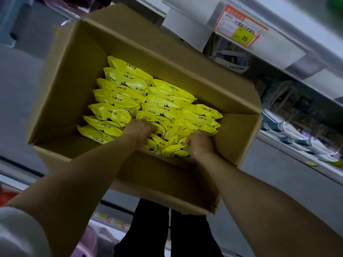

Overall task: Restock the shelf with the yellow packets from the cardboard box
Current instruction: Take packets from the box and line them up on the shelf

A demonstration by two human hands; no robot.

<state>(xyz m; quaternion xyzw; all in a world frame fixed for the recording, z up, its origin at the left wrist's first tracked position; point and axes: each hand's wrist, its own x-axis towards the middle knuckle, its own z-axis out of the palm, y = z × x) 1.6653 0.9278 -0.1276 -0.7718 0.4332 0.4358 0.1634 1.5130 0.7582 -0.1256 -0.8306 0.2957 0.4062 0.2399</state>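
Your cardboard box (137,43) stands open in front of you, flaps spread out, and the yellow packets (117,102) are still inside it. They are packed on edge in overlapping rows that run from the near wall toward the far one. The row on your left is the longest, and the row on your right is short and sits against the right wall.

Both of your bare forearms reach down over the near wall. Your left grip (138,131) sits on top of the middle row, fingers curled down onto a packet there. Your right grip (199,143) is just beside it, nearer the right wall, with its fingers wrapped over the ends of the front packets. Between the two, a few packets lie tipped out of line, showing a black face print.

The shelf (289,52) runs along your right, well apart from both hands. On its white front rail hangs a red-bordered price tag (241,27) with a yellow patch reading 35. The goods below it are dark and too blurred to make out.

Under the box you can see black trousers (185,234), and a pale sleeve (18,236) shows at your left shoulder.
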